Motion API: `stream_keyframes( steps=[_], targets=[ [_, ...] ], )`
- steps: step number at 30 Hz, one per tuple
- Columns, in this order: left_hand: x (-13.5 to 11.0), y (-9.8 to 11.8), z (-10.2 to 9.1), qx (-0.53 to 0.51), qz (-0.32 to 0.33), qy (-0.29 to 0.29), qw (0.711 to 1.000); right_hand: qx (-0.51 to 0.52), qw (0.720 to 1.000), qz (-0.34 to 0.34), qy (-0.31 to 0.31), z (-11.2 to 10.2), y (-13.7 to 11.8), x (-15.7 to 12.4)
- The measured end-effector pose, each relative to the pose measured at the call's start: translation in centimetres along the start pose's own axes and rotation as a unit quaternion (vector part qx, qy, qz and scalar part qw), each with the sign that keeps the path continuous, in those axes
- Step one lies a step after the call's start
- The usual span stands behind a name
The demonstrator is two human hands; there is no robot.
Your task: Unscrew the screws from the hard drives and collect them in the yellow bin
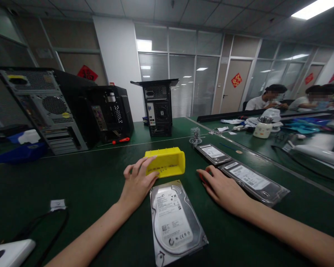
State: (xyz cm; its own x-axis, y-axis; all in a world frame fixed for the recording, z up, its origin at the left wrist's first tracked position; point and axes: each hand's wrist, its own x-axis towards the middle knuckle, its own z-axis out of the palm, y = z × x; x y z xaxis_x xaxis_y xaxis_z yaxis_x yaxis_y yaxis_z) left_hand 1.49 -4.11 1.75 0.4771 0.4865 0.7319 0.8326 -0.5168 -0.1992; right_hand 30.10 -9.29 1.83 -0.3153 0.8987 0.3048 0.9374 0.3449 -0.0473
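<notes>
A small yellow parts bin [180,163] with tiny screws [163,170] scattered inside stands tipped with its opening toward me. My left hand [137,181] grips its left end, thumb at the near edge and fingers over the wall. Just in front lies a silver hard drive [174,218], label side up. To its right, my right hand [221,187] rests low over the table, fingers curled around a small red object [202,177] that is mostly hidden. Beside that hand are two more hard drives, one nearer [250,178] and one farther [213,153], apparently in clear bags.
Computer cases stand at the left [55,111] and centre back [158,111]. A red screwdriver [121,141] lies before them. A clear plastic cup-like container [195,136] stands behind the drives. Cables and a white device [12,252] lie front left. People sit at the far right.
</notes>
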Motion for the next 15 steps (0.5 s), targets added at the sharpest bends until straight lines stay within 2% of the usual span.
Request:
stream_keyframes(
  steps=[8, 12, 15],
  targets=[
    [2.8, -0.3, 1.1, 0.028, 0.074, -0.05, 0.996, -0.004, 1.0, -0.016, 0.005, -0.1, 0.0, 0.0],
    [2.5, -0.6, 2.1, 0.029, 0.08, -0.033, 0.996, -0.01, 1.0, -0.014, 0.005, -0.2, -0.1, 0.0],
    [1.3, -1.1, 3.0, 0.027, 0.103, 0.013, 0.994, -0.017, 1.0, -0.018, 0.0, -0.1, 0.0, 0.1]
  ],
)
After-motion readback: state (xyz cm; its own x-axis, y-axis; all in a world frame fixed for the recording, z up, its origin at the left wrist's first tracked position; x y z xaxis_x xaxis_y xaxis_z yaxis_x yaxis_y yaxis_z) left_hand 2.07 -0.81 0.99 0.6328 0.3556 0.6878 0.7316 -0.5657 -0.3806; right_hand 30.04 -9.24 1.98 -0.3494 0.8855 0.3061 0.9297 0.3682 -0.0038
